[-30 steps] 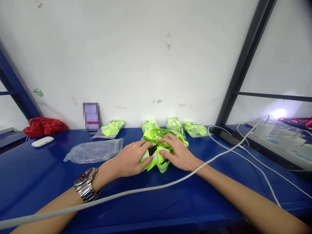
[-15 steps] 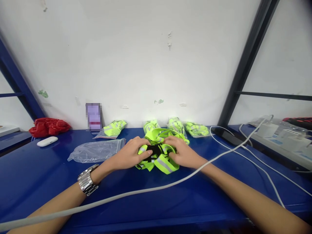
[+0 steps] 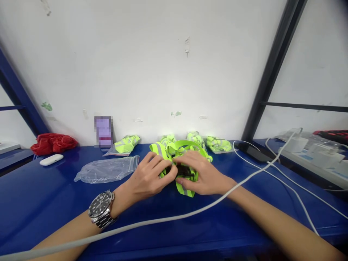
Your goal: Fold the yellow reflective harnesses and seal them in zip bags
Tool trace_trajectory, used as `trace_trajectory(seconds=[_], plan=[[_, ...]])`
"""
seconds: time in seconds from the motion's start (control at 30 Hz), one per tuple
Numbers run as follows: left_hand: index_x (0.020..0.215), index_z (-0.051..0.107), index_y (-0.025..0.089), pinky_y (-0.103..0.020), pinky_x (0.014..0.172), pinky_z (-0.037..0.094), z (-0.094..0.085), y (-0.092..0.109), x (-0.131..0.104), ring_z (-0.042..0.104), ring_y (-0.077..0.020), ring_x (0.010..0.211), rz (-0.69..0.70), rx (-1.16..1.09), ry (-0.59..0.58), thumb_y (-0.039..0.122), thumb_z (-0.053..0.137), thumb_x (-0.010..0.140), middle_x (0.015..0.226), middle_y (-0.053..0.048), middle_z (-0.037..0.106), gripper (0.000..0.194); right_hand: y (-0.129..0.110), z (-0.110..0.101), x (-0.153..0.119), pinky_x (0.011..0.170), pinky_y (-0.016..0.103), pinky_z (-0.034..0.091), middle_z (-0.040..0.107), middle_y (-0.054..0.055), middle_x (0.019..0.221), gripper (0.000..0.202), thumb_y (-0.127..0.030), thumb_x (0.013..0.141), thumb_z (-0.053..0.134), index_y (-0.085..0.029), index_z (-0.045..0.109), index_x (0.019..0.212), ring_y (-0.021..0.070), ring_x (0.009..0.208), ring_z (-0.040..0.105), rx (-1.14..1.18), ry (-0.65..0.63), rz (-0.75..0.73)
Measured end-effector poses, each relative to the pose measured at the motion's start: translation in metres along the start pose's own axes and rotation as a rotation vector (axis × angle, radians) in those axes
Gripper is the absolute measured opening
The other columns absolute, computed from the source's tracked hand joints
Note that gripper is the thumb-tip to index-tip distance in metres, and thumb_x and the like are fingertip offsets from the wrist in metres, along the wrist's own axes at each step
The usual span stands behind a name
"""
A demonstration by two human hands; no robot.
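Between my hands is a bunched neon-yellow reflective strap harness with grey stripes and a dark part in its middle. My left hand bends its fingers and thumb onto the left side of the straps. From the right, my right hand wraps its fingers over the bundle, thumb underneath. Loose strap loops stand up behind my fingers. To the left of my left hand lies a clear zip bag, flat on the blue table. A metal watch is on my left wrist.
Bagged yellow bundles stand along the wall, another pack at right. A phone leans there beside a red cloth bundle and white case. A white cable crosses before my arms; a dark phone and chargers lie right.
My left hand has rolled over, turning the watch face up, and its fingers have moved in to the bundle's middle. My right hand has closed further over the straps. A striped strap now stands up at left.
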State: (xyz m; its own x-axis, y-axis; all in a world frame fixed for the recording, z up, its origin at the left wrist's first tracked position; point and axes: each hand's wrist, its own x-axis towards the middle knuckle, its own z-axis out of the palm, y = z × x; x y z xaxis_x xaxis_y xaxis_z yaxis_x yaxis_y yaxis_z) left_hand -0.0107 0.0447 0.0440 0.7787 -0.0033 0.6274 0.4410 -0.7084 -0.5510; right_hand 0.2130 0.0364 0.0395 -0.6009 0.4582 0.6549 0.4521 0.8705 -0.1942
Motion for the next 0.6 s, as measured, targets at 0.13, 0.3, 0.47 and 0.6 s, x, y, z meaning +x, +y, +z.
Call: trace_trajectory(seconds=[0.13, 0.3, 0.47, 0.6], plan=[[0.096, 0.063, 0.016, -0.034, 0.064, 0.044, -0.018, -0.010, 0.009, 0.054, -0.0169, 0.067, -0.169, -0.441, -0.190, 0.036, 0.050, 0.090, 0.074, -0.005, 0.062, 0.024, -0.009, -0.001, 0.000, 0.073, 0.030, 0.045, 0.059, 0.006, 0.086, 0.024, -0.033, 0.092, 0.052, -0.015, 0.063, 0.103, 0.0169, 0.079, 0.054, 0.066, -0.227, 0.009], [0.082, 0.066, 0.017, -0.031, 0.058, 0.044, -0.039, -0.048, 0.041, 0.057, -0.0158, 0.060, -0.694, -0.816, -0.150, 0.050, 0.012, 0.098, 0.069, -0.007, 0.064, 0.065, -0.020, 0.001, -0.001, 0.078, 0.032, 0.040, 0.059, 0.008, 0.090, 0.024, -0.027, 0.092, 0.050, -0.016, 0.062, 0.109, 0.0188, 0.083, 0.051, -0.088, -0.330, -0.086], [0.120, 0.058, 0.018, -0.036, 0.077, 0.045, 0.003, -0.060, 0.076, 0.060, -0.0238, 0.090, -0.498, -0.477, -0.448, 0.059, 0.047, 0.085, 0.103, -0.011, 0.066, 0.054, -0.027, 0.011, -0.004, 0.078, 0.036, 0.036, 0.061, 0.008, 0.090, 0.032, -0.029, 0.088, 0.053, -0.013, 0.056, 0.116, 0.0206, 0.081, 0.049, -0.269, -0.438, -0.217], [0.144, 0.029, 0.023, -0.035, 0.067, 0.045, 0.051, -0.038, 0.083, 0.061, -0.0270, 0.086, -0.367, -0.645, -0.851, 0.059, 0.063, 0.073, 0.111, -0.013, 0.063, 0.086, -0.032, 0.016, -0.009, 0.077, 0.039, 0.036, 0.059, 0.011, 0.096, 0.045, -0.038, 0.088, 0.048, -0.011, 0.051, 0.123, 0.0237, 0.086, 0.048, -0.309, -0.412, -0.240]])
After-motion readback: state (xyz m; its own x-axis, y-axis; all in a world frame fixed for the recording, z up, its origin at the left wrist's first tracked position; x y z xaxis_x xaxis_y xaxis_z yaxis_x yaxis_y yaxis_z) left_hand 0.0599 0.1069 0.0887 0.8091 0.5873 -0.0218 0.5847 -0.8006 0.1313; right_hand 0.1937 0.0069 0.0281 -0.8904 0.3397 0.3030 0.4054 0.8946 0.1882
